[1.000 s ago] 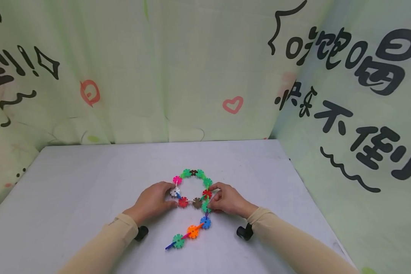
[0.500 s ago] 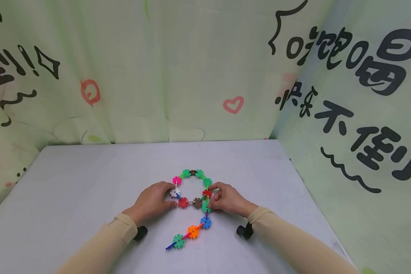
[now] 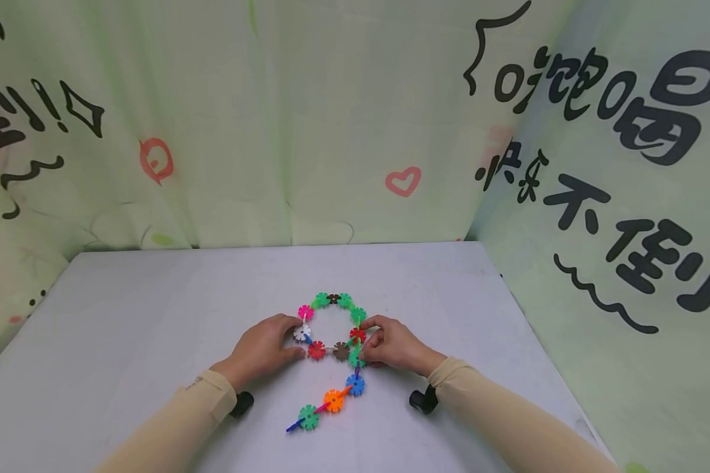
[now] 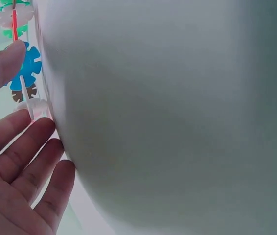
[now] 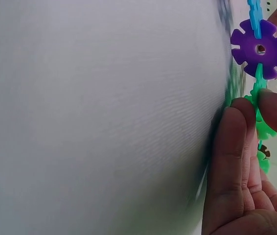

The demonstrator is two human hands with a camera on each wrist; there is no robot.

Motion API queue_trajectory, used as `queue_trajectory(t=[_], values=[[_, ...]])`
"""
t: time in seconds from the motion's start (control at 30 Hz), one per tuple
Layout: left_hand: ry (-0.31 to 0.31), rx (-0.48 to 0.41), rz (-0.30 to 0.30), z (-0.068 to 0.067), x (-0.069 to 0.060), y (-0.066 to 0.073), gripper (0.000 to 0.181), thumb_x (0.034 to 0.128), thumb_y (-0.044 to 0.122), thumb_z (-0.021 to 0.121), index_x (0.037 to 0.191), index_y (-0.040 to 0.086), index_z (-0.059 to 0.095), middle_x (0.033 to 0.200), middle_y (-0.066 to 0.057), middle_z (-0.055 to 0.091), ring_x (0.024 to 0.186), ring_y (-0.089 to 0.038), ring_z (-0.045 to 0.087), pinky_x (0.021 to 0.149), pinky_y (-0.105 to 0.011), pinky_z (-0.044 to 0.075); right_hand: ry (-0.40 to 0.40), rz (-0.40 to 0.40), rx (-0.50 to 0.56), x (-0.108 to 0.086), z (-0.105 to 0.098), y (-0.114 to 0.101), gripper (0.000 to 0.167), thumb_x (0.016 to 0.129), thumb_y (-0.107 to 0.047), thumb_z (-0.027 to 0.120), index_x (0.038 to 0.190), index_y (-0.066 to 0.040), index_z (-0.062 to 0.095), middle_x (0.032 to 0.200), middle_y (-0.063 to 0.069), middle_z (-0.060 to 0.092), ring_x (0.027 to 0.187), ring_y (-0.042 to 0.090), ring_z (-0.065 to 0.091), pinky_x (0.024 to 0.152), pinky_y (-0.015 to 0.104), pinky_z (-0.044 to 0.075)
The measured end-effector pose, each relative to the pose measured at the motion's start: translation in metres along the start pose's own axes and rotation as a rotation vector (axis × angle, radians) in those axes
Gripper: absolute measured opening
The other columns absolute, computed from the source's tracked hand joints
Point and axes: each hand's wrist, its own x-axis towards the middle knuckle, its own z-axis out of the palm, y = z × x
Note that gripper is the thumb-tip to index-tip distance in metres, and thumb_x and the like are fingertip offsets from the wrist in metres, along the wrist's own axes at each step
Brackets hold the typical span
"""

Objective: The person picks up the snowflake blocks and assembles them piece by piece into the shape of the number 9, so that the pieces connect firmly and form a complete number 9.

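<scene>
Slotted plastic snowflake discs are joined into a ring with a tail, lying on the white table. On the ring's left side my left hand (image 3: 267, 346) rests, index fingertip at the white disc (image 3: 302, 333) and thumb near the red disc (image 3: 316, 350). The left wrist view has that thumb against a blue disc (image 4: 31, 66), the other fingers spread and loosely bent. My right hand (image 3: 398, 345) is at the ring's lower right, pinching a green disc (image 3: 356, 355) between thumb and fingers. Beyond it in the right wrist view stands a purple disc (image 5: 246, 46) on edge.
The tail runs toward me through a blue disc (image 3: 355, 383), an orange disc (image 3: 334, 400) and a green disc (image 3: 309, 417). White table (image 3: 154, 315) surrounds the chain. A printed curtain (image 3: 331, 131) hangs behind and at the sides.
</scene>
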Motion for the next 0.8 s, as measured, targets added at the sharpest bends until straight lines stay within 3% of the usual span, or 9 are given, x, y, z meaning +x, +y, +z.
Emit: queue_trajectory(t=[0.6, 0.8], values=[[-0.055, 0.016, -0.014, -0.007, -0.007, -0.007, 0.058, 0.0794, 0.026, 0.085, 0.131, 0.010, 0.064, 0.128, -0.007, 0.062, 0.121, -0.028, 0.057, 0.102, -0.047, 0.044, -0.024, -0.026, -0.036, 0.002, -0.004, 0.003, 0.052, 0.084, -0.007, 0.080, 0.127, 0.003, 0.052, 0.077, 0.002, 0.066, 0.066, 0.016, 0.063, 0.065, 0.030, 0.055], [-0.071, 0.042, -0.005, -0.016, -0.013, -0.009, 0.057, 0.0801, 0.029, 0.084, 0.131, 0.012, 0.064, 0.128, -0.006, 0.062, 0.120, -0.027, 0.057, 0.100, -0.047, 0.046, -0.029, -0.037, -0.093, -0.001, -0.011, 0.003, 0.053, 0.085, -0.011, 0.079, 0.130, 0.002, 0.053, 0.080, 0.001, 0.066, 0.068, 0.017, 0.062, 0.066, 0.030, 0.054]])
